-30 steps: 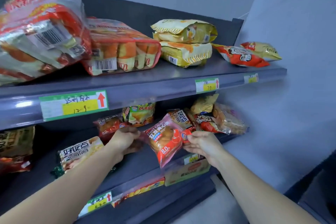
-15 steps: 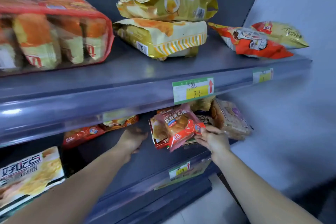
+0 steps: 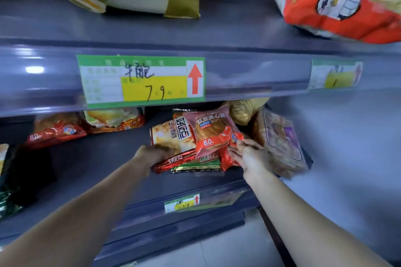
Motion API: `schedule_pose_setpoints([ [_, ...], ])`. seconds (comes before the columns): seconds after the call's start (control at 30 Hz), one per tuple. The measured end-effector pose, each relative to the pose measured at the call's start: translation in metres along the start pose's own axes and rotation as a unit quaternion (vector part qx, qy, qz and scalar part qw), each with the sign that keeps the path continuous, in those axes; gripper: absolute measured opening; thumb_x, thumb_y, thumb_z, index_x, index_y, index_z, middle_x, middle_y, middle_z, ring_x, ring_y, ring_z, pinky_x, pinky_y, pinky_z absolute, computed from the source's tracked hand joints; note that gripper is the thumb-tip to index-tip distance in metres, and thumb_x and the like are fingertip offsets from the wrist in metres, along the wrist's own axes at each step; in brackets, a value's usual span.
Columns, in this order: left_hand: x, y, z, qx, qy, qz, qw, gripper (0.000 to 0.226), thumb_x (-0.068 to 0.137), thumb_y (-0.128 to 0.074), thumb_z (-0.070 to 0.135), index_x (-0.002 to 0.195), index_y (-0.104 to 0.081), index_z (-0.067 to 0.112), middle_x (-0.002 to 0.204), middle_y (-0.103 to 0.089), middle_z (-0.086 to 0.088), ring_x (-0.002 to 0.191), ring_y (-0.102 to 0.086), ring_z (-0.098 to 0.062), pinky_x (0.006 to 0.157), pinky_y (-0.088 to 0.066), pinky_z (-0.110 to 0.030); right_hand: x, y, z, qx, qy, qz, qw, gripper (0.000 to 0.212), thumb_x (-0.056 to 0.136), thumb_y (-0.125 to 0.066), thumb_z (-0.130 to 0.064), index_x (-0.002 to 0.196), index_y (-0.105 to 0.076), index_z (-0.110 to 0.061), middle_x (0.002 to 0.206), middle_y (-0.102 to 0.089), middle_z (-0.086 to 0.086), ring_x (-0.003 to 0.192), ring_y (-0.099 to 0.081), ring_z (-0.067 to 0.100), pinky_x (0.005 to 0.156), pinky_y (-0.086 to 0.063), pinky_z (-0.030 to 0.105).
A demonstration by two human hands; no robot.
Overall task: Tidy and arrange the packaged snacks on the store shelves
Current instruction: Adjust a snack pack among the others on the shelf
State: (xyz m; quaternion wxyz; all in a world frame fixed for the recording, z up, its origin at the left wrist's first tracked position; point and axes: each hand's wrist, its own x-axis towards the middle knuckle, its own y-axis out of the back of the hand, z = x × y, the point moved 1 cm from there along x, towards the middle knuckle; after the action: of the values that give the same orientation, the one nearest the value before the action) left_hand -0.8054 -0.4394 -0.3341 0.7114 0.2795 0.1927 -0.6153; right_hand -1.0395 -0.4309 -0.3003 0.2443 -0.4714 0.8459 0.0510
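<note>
1. On the far left of the lower shelf (image 3: 97,158), a red packet (image 3: 54,131) lies flat, with a yellow-orange packet (image 3: 112,118) just beside it.
2. Above them, a green price label (image 3: 141,81) sits on the upper shelf's front edge.
3. The left hand (image 3: 152,156) curls around the near end of a cream packet (image 3: 171,136), which is part of a small heap at mid-shelf.
4. A pink packet (image 3: 213,132) lies tilted on top of that heap (its front is marked 8.0).
5. The right hand (image 3: 249,156) holds the pink packet's near right corner between its fingers.
6. A clear bag (image 3: 280,143) of brown snacks leans just right of the heap.
</note>
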Motion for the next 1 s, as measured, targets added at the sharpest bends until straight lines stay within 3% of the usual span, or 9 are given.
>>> schedule_pose_setpoints([
  [0.07,-0.001,0.000,-0.002,-0.062,0.030,0.002,0.998,0.016,0.080,-0.074,0.003,0.079,-0.059,-0.002,0.072,-0.063,-0.016,0.045,-0.061,-0.023,0.039,-0.052,-0.030,0.009,0.000,0.001,-0.003,-0.010,-0.012,1.000,0.017,0.089,-0.057,0.006,0.078,-0.056,-0.006,0.076,-0.065,0.018,0.070,-0.067,0.026,0.069,-0.057,0.037],
  [0.17,0.003,0.007,-0.008,-0.091,0.039,0.024,0.995,0.006,0.086,-0.063,-0.002,0.085,-0.057,-0.005,0.067,-0.056,-0.015,0.033,-0.054,-0.019,0.035,-0.043,-0.024,0.017,-0.002,0.005,-0.019,-0.025,-0.033,0.999,0.012,0.090,-0.056,0.006,0.084,-0.057,-0.004,0.082,-0.066,0.019,0.072,-0.067,0.027,0.074,-0.056,0.038],
  [0.27,0.002,0.016,-0.010,-0.173,0.047,0.009,0.984,0.004,0.088,-0.062,0.000,0.089,-0.060,-0.002,0.072,-0.062,-0.014,0.053,-0.061,-0.023,0.038,-0.049,-0.026,0.020,-0.009,0.007,-0.012,-0.033,-0.048,0.998,0.015,0.090,-0.054,0.009,0.082,-0.055,-0.004,0.082,-0.062,0.021,0.071,-0.065,0.027,0.070,-0.056,0.036],
  [0.33,0.000,0.022,-0.008,-0.205,0.040,0.036,0.977,0.010,0.085,-0.069,0.005,0.085,-0.060,0.002,0.066,-0.066,-0.010,0.052,-0.063,-0.020,0.040,-0.051,-0.024,0.019,-0.016,0.007,-0.021,-0.025,-0.056,0.998,0.018,0.090,-0.053,0.010,0.080,-0.053,-0.005,0.079,-0.061,0.019,0.070,-0.064,0.028,0.077,-0.054,0.040],
  [0.5,-0.009,0.048,0.003,-0.280,-0.032,0.166,0.945,0.022,0.083,-0.071,0.006,0.092,-0.050,0.009,0.088,-0.062,-0.011,0.069,-0.060,-0.023,0.071,-0.055,-0.043,0.010,-0.036,0.018,-0.104,-0.005,-0.101,0.989,0.012,0.090,-0.056,0.004,0.101,-0.060,0.002,0.093,-0.065,0.021,0.073,-0.067,0.027,0.076,-0.056,0.037],
  [0.67,-0.024,0.060,-0.002,-0.320,-0.044,0.177,0.930,0.022,0.087,-0.064,0.014,0.107,-0.054,0.012,0.080,-0.057,-0.004,0.061,-0.052,-0.016,0.055,-0.044,-0.030,-0.002,-0.037,0.036,-0.149,-0.004,-0.120,0.982,0.010,0.091,-0.056,0.003,0.094,-0.060,-0.006,0.084,-0.067,0.013,0.071,-0.068,0.022,0.066,-0.059,0.028],
  [0.8,-0.040,0.066,-0.002,-0.373,-0.021,0.142,0.917,0.007,0.089,-0.057,0.017,0.095,-0.061,0.015,0.071,-0.056,-0.005,0.054,-0.048,-0.018,0.051,-0.037,-0.028,-0.008,-0.032,0.047,-0.244,0.020,-0.149,0.958,0.016,0.090,-0.060,-0.003,0.086,-0.061,-0.018,0.092,-0.070,0.010,0.084,-0.070,0.024,0.081,-0.057,0.037],
  [0.9,-0.048,0.065,0.002,-0.381,-0.022,0.105,0.918,0.007,0.090,-0.056,0.019,0.085,-0.059,0.017,0.066,-0.056,-0.003,0.053,-0.047,-0.017,0.050,-0.036,-0.026,-0.017,-0.034,0.050,-0.300,0.033,-0.185,0.935,0.014,0.090,-0.061,-0.007,0.104,-0.065,-0.009,0.099,-0.070,0.009,0.089,-0.070,0.025,0.083,-0.057,0.041],
  [1.0,-0.052,0.064,0.001,-0.367,-0.027,0.083,0.926,0.008,0.091,-0.055,0.020,0.084,-0.058,0.017,0.070,-0.060,-0.002,0.057,-0.052,-0.016,0.050,-0.036,-0.026,-0.027,-0.040,0.054,-0.330,0.030,-0.225,0.916,0.023,0.091,-0.061,-0.009,0.114,-0.062,-0.006,0.094,-0.071,0.011,0.080,-0.071,0.023,0.071,-0.059,0.033],
])
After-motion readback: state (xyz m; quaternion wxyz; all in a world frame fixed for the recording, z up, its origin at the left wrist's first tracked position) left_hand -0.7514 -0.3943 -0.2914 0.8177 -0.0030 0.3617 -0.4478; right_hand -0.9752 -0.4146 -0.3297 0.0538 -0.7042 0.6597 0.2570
